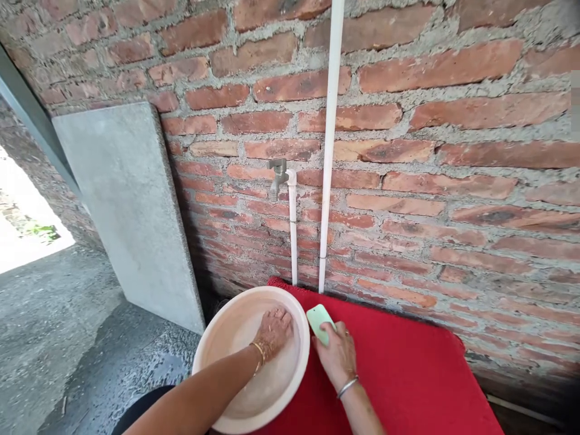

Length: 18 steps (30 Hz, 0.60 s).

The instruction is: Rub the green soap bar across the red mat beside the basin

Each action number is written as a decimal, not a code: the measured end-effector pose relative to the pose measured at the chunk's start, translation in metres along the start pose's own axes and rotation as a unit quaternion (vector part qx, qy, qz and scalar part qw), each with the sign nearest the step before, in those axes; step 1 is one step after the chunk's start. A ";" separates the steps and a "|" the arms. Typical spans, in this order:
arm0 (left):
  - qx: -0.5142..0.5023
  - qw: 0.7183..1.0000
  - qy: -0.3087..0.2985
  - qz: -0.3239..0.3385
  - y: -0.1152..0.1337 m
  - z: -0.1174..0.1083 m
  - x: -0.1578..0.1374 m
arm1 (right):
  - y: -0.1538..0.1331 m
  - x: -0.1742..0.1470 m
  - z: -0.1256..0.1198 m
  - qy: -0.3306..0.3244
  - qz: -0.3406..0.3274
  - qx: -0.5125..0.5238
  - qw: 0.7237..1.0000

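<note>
My left hand (pixel 274 329), with a gold bracelet at its wrist, is inside a pale round plastic basin (pixel 205 344) that holds cloudy water. It lies back up, fingers slightly bent and partly hidden by the water; no object shows in it. To the right of the basin, my right hand (pixel 338 357), wearing a silver bangle, grips a pale green scrub brush (pixel 319 321). The brush is oblong, with rounded corners and a small hole near its far end; its underside is out of sight. It is held just beside the basin's rim, above a red cloth (pixel 399 368).
Behind the basin rises a brick wall (pixel 394 199) with a metal tap (pixel 277 175) on a white pipe (pixel 293 241). A taller white pipe (pixel 330 121) runs beside it. A grey slab (pixel 127 211) leans at the left, over wet concrete floor (pixel 136 350).
</note>
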State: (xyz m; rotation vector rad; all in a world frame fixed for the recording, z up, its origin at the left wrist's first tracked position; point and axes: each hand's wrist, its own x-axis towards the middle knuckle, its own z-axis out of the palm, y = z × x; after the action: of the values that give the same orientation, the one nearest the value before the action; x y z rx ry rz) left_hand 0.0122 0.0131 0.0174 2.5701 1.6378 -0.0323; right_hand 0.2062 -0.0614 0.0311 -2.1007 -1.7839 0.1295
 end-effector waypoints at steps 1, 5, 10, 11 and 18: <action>0.001 1.000 0.004 0.001 0.000 -0.002 -0.001 | -0.006 0.001 0.005 -0.011 -0.010 -0.006 1.000; 0.005 1.000 0.001 0.001 0.001 -0.009 -0.004 | 0.002 -0.001 0.012 -0.025 -0.012 -0.022 0.999; 0.003 1.000 0.019 0.006 -0.001 -0.005 -0.004 | 0.066 -0.002 -0.006 0.001 0.110 -0.051 0.993; 0.003 1.000 0.027 0.006 -0.001 -0.002 -0.004 | 0.075 -0.001 -0.009 0.011 0.135 -0.055 0.989; 0.027 0.993 0.115 0.017 -0.010 0.023 0.000 | 0.019 0.019 -0.002 0.020 0.055 0.007 0.998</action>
State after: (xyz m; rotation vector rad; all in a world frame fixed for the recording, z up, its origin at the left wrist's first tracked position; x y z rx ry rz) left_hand 0.0038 0.0147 -0.0066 2.7302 1.6857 0.2322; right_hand 0.2282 -0.0457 0.0301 -2.1774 -1.6400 0.1275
